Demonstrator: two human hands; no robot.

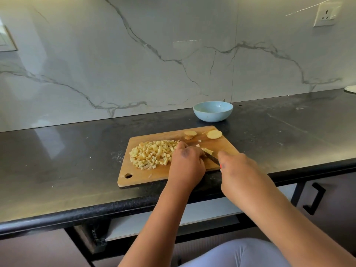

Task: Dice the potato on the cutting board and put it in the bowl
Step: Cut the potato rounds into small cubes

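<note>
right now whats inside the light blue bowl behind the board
Nothing visible: the light blue round bowl shows a bare inner wall, though its near rim hides the very bottom. The pale yellow diced potato pile lies on the wooden cutting board.

The left hand [185,162] covers the potato strips [207,150] at their near end; the knife [212,158] handle is buried in the right hand [238,170]; a white plate [350,88] is cut by the right edge

White marble-veined wall [134,64], socket [326,15] top right; glossy black counter [57,160]; dark cabinets [327,199] below.
</note>
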